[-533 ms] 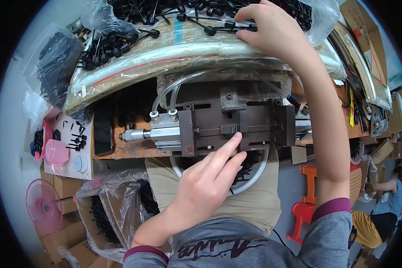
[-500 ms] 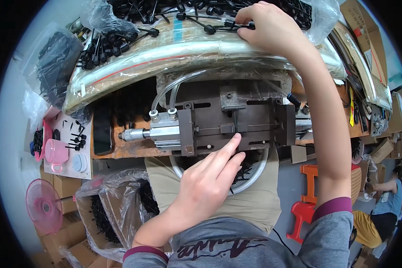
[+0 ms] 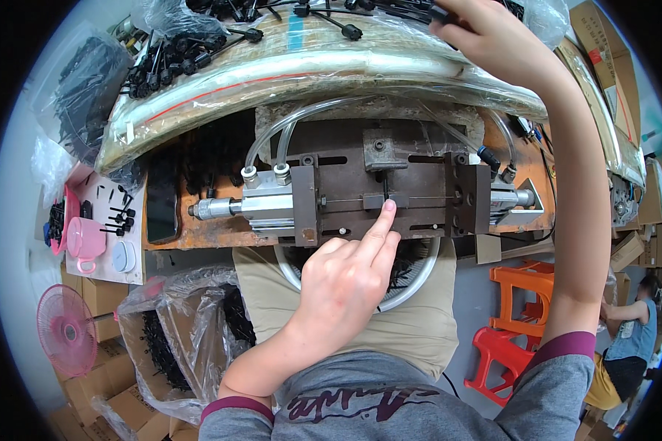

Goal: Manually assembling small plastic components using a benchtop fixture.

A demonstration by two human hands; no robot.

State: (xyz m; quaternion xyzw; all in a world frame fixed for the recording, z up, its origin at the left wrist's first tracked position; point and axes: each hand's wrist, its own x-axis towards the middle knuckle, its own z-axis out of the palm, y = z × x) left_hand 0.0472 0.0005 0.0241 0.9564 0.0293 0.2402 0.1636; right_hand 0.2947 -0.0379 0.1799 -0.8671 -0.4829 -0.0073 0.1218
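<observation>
My left hand (image 3: 346,283) reaches over the near edge of a dark metal clamping fixture (image 3: 346,184). Its index finger is stretched out, with the tip against a small block (image 3: 375,201) at the fixture's middle, where a thin black stem (image 3: 385,184) shows; the other fingers are partly bent. At the top edge my right hand (image 3: 485,29) is closed on a black plastic part with a rounded end (image 3: 440,15), partly hidden by the fingers. Beside that hand lies a pile of similar thin-stemmed black parts (image 3: 349,31) on a plastic-covered tray (image 3: 390,66).
Air cylinders (image 3: 268,206) with clear hoses (image 3: 301,112) flank the fixture. A pink cup (image 3: 86,239) and a phone (image 3: 162,209) are at left. Below stand a pink fan (image 3: 68,331), a plastic-lined box (image 3: 191,345) and red and orange stools (image 3: 499,360). Another person (image 3: 629,331) sits far right.
My right hand has moved right and farther away from the front of the pile, carrying a black part. My left index finger now rests slightly higher on the middle block, its other fingers more bent.
</observation>
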